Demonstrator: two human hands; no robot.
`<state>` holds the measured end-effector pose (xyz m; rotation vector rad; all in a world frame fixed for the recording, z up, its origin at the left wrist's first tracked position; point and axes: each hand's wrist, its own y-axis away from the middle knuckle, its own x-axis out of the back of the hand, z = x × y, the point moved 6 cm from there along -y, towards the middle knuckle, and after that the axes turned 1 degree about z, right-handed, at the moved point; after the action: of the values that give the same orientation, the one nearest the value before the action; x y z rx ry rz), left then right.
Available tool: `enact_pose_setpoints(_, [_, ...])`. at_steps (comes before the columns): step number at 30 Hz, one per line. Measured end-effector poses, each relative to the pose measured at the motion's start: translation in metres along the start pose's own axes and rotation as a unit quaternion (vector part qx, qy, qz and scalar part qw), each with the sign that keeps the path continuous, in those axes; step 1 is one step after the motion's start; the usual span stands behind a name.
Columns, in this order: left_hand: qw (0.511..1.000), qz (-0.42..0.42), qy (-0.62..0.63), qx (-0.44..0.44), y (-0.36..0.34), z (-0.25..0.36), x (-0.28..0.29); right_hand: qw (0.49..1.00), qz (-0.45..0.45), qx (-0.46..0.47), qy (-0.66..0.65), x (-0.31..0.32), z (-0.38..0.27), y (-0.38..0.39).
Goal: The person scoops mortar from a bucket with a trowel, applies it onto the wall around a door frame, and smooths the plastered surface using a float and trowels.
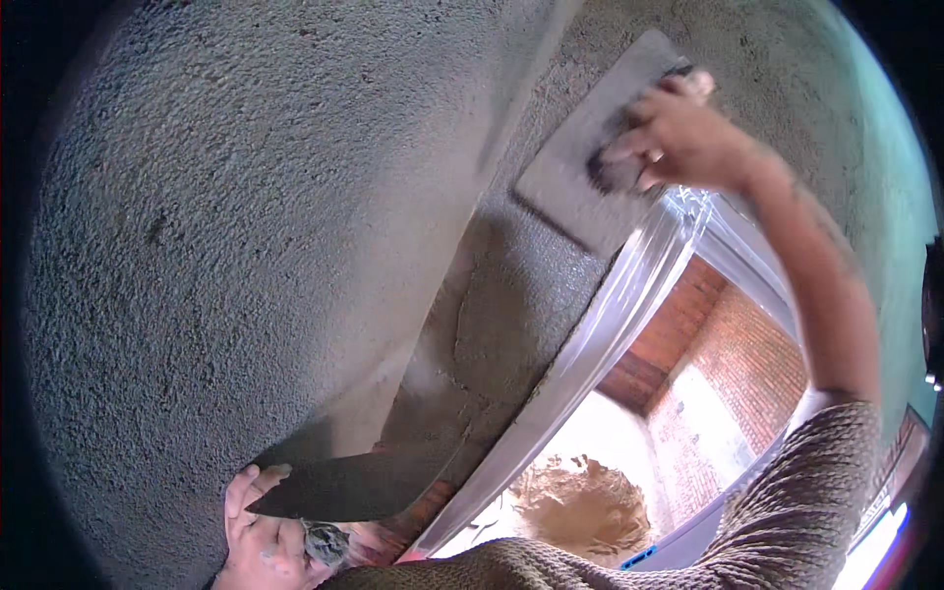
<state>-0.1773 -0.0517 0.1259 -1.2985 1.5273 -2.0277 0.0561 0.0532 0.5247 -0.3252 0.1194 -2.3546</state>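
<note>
At 1 o'clock, my right hand (pixel 678 138) grips a rectangular plastering trowel (pixel 580 152), blade lying against grey mortar (pixel 501 310). At 7 o'clock, my left hand (pixel 264 536) is closed on a dark flat plate (pixel 359 484). Plastic film (pixel 582 366) borders the mortar at 4 o'clock.

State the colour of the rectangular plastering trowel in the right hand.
Grey; the rectangular plastering trowel shows best in the head view, the only one.
</note>
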Motion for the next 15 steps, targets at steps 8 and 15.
enact_pose_setpoints(8, [0.992,0.111,-0.064,0.011,-0.001,0.006,-0.011,0.99,-0.085,0.056,-0.098,-0.049,-0.071,-0.022])
enact_pose_setpoints(15, [0.999,0.042,-0.015,-0.012,-0.001,0.001,0.0,0.988,-0.085,0.095,-0.084,-0.075,-0.098,-0.027])
